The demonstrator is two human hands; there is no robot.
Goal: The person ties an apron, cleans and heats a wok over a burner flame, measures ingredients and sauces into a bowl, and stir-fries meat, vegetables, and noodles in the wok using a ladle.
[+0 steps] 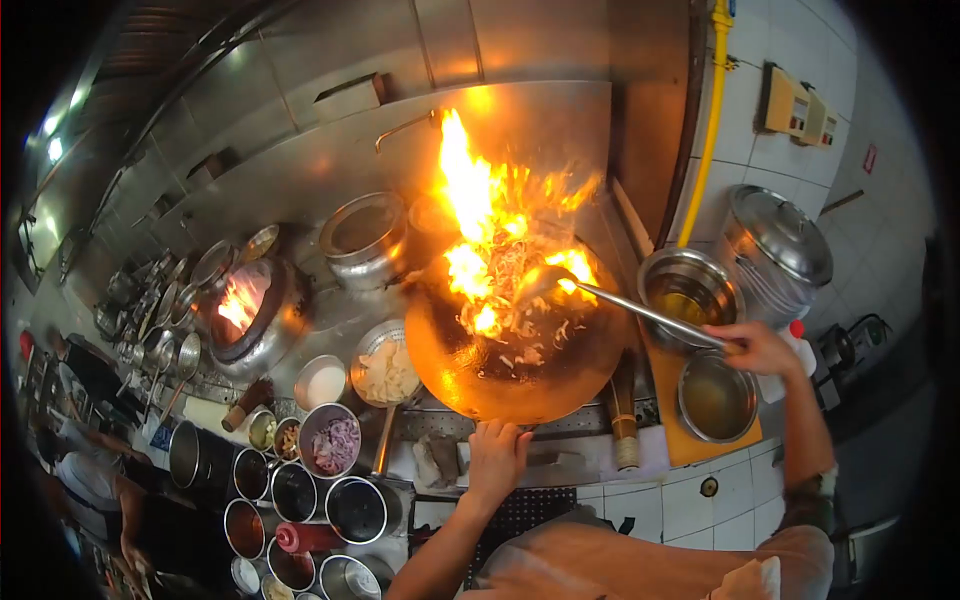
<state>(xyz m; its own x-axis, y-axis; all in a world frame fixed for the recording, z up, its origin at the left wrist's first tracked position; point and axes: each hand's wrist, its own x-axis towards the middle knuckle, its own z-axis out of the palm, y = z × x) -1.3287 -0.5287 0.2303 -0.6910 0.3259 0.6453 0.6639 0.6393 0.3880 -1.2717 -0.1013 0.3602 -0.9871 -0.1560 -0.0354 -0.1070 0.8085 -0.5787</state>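
While wok (530, 388) holds flaming food (528, 355), bowl (304, 445) holds purple onion (335, 445).

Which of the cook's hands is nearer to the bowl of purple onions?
Left. The left hand is at the near edge of the wok, right of the onion bowl; the right hand holds the ladle, farther right, past the wok.

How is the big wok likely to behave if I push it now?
The wok curves like a deep bowl, so it may rock or tip rather than slide flat. Its wide metal body suggests it's fairly heavy. The loose food inside would probably slide or spill if jerked, with flames rising there.
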